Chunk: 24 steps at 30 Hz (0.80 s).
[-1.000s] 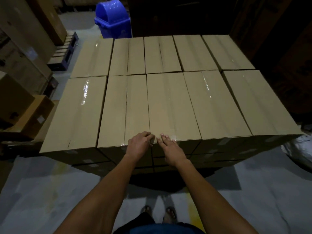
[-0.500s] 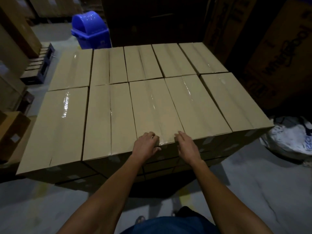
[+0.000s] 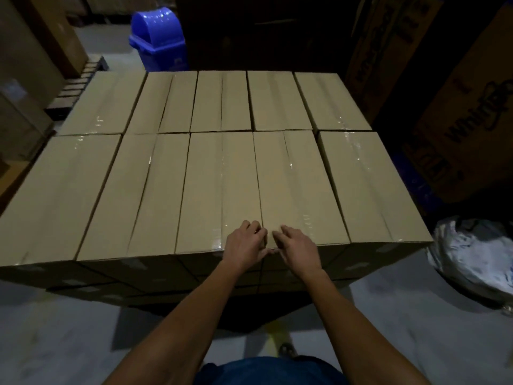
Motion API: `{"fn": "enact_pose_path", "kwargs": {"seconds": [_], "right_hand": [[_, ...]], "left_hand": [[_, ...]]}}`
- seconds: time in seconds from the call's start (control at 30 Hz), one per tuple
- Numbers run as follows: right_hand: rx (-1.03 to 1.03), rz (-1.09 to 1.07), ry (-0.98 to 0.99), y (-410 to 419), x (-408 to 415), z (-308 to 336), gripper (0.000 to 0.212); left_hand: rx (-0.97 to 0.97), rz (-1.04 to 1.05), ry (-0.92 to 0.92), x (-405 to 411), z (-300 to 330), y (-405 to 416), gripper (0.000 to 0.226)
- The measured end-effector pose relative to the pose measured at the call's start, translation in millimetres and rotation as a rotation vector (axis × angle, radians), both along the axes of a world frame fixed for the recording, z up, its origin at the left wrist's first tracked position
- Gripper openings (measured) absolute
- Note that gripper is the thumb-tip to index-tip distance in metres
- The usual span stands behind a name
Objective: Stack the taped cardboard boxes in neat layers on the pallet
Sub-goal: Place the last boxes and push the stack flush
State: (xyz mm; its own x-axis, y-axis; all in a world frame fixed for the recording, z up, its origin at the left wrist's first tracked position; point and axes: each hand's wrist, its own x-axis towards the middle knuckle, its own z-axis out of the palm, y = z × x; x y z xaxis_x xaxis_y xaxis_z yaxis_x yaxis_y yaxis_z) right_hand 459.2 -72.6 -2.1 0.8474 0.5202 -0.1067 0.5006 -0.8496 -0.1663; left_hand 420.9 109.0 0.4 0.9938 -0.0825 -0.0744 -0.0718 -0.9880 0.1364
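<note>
Head cam, one view: looks fwd/down, close over box stack (image 3: 222,173).

arms: both forearms bare, no sleeves showing | hands: left hand (image 3: 244,245) and right hand (image 3: 301,250) bare, no gloves | legs: blue garment (image 3: 266,370) | foot: dark shoe (image 3: 286,350), blurred

Dim, soft focus, bowed edges

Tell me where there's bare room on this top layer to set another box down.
Free: the far row below the blue bin, and the near-left box. Crowded: the near edge, where the left hand and right hand rest at the seam.
</note>
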Motion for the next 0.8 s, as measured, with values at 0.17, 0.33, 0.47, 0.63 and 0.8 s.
{"fn": "enact_pose_path", "kwargs": {"seconds": [0.17,0.33,0.47,0.63,0.8], "right_hand": [[-0.024,0.093,-0.034,-13.1,14.1,-3.0,0.059],[-0.024,0.132,-0.031,-19.0,23.6,-1.7,0.055],[0.063,0.183,0.029,-32.2,33.8,-0.9,0.055],[0.161,0.075,-0.021,-95.3,64.5,3.1,0.068],[-0.042,-0.099,0.023,-178.0,96.9,-12.4,0.106]], "left_hand": [[0.027,0.079,-0.003,-1.8,-4.8,-16.1,0.040],[0.054,0.151,0.003,-0.7,-6.2,-28.3,0.035],[0.062,0.134,0.017,4.8,-4.9,-34.7,0.050],[0.001,-0.003,-0.008,26.7,-5.1,-81.6,0.063],[-0.019,-0.115,0.046,56.3,-10.2,-146.5,0.073]]}}
